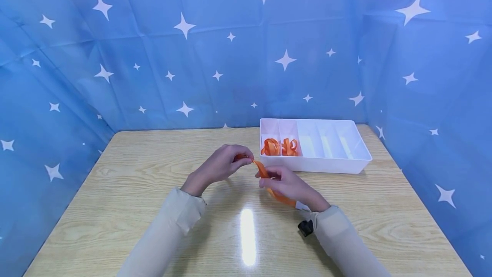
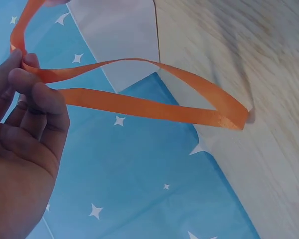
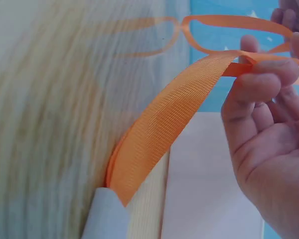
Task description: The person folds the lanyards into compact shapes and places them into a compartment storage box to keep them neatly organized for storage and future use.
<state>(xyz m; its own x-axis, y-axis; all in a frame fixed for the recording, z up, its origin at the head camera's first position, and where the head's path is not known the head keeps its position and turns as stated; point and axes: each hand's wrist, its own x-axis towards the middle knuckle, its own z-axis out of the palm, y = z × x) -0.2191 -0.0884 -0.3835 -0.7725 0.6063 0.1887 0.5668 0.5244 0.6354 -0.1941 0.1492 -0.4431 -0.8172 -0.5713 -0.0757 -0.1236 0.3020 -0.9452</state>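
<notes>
In the head view, my left hand (image 1: 226,161) was near the middle of the frame, fingers bent down and pinching an orange ribbon (image 1: 284,198). My right hand (image 1: 286,183), just right of it and slightly lower, pinched the same ribbon between thumb and fingers. The ribbon ran from the middle of the frame down and to the right, beneath my right hand, to a whitish piece (image 1: 301,205) near my wrist. Right of centre, a white tray (image 1: 326,166) stood on the wood-grain surface (image 1: 153,170); its two leftmost compartments each held an orange coil (image 1: 271,146). A blue cloth with white stars (image 1: 215,54) filled the upper part of the frame.

In the left wrist view, my left hand was at the left edge, fingertips pressed together on the ribbon. A long loop stretched from them to a fold at the right of the frame.

In the right wrist view, my right hand was at the right, thumb and fingers pinching the ribbon. A broad, layered length sloped to the whitish piece at the lower left, while a thin loop extended across the top.
</notes>
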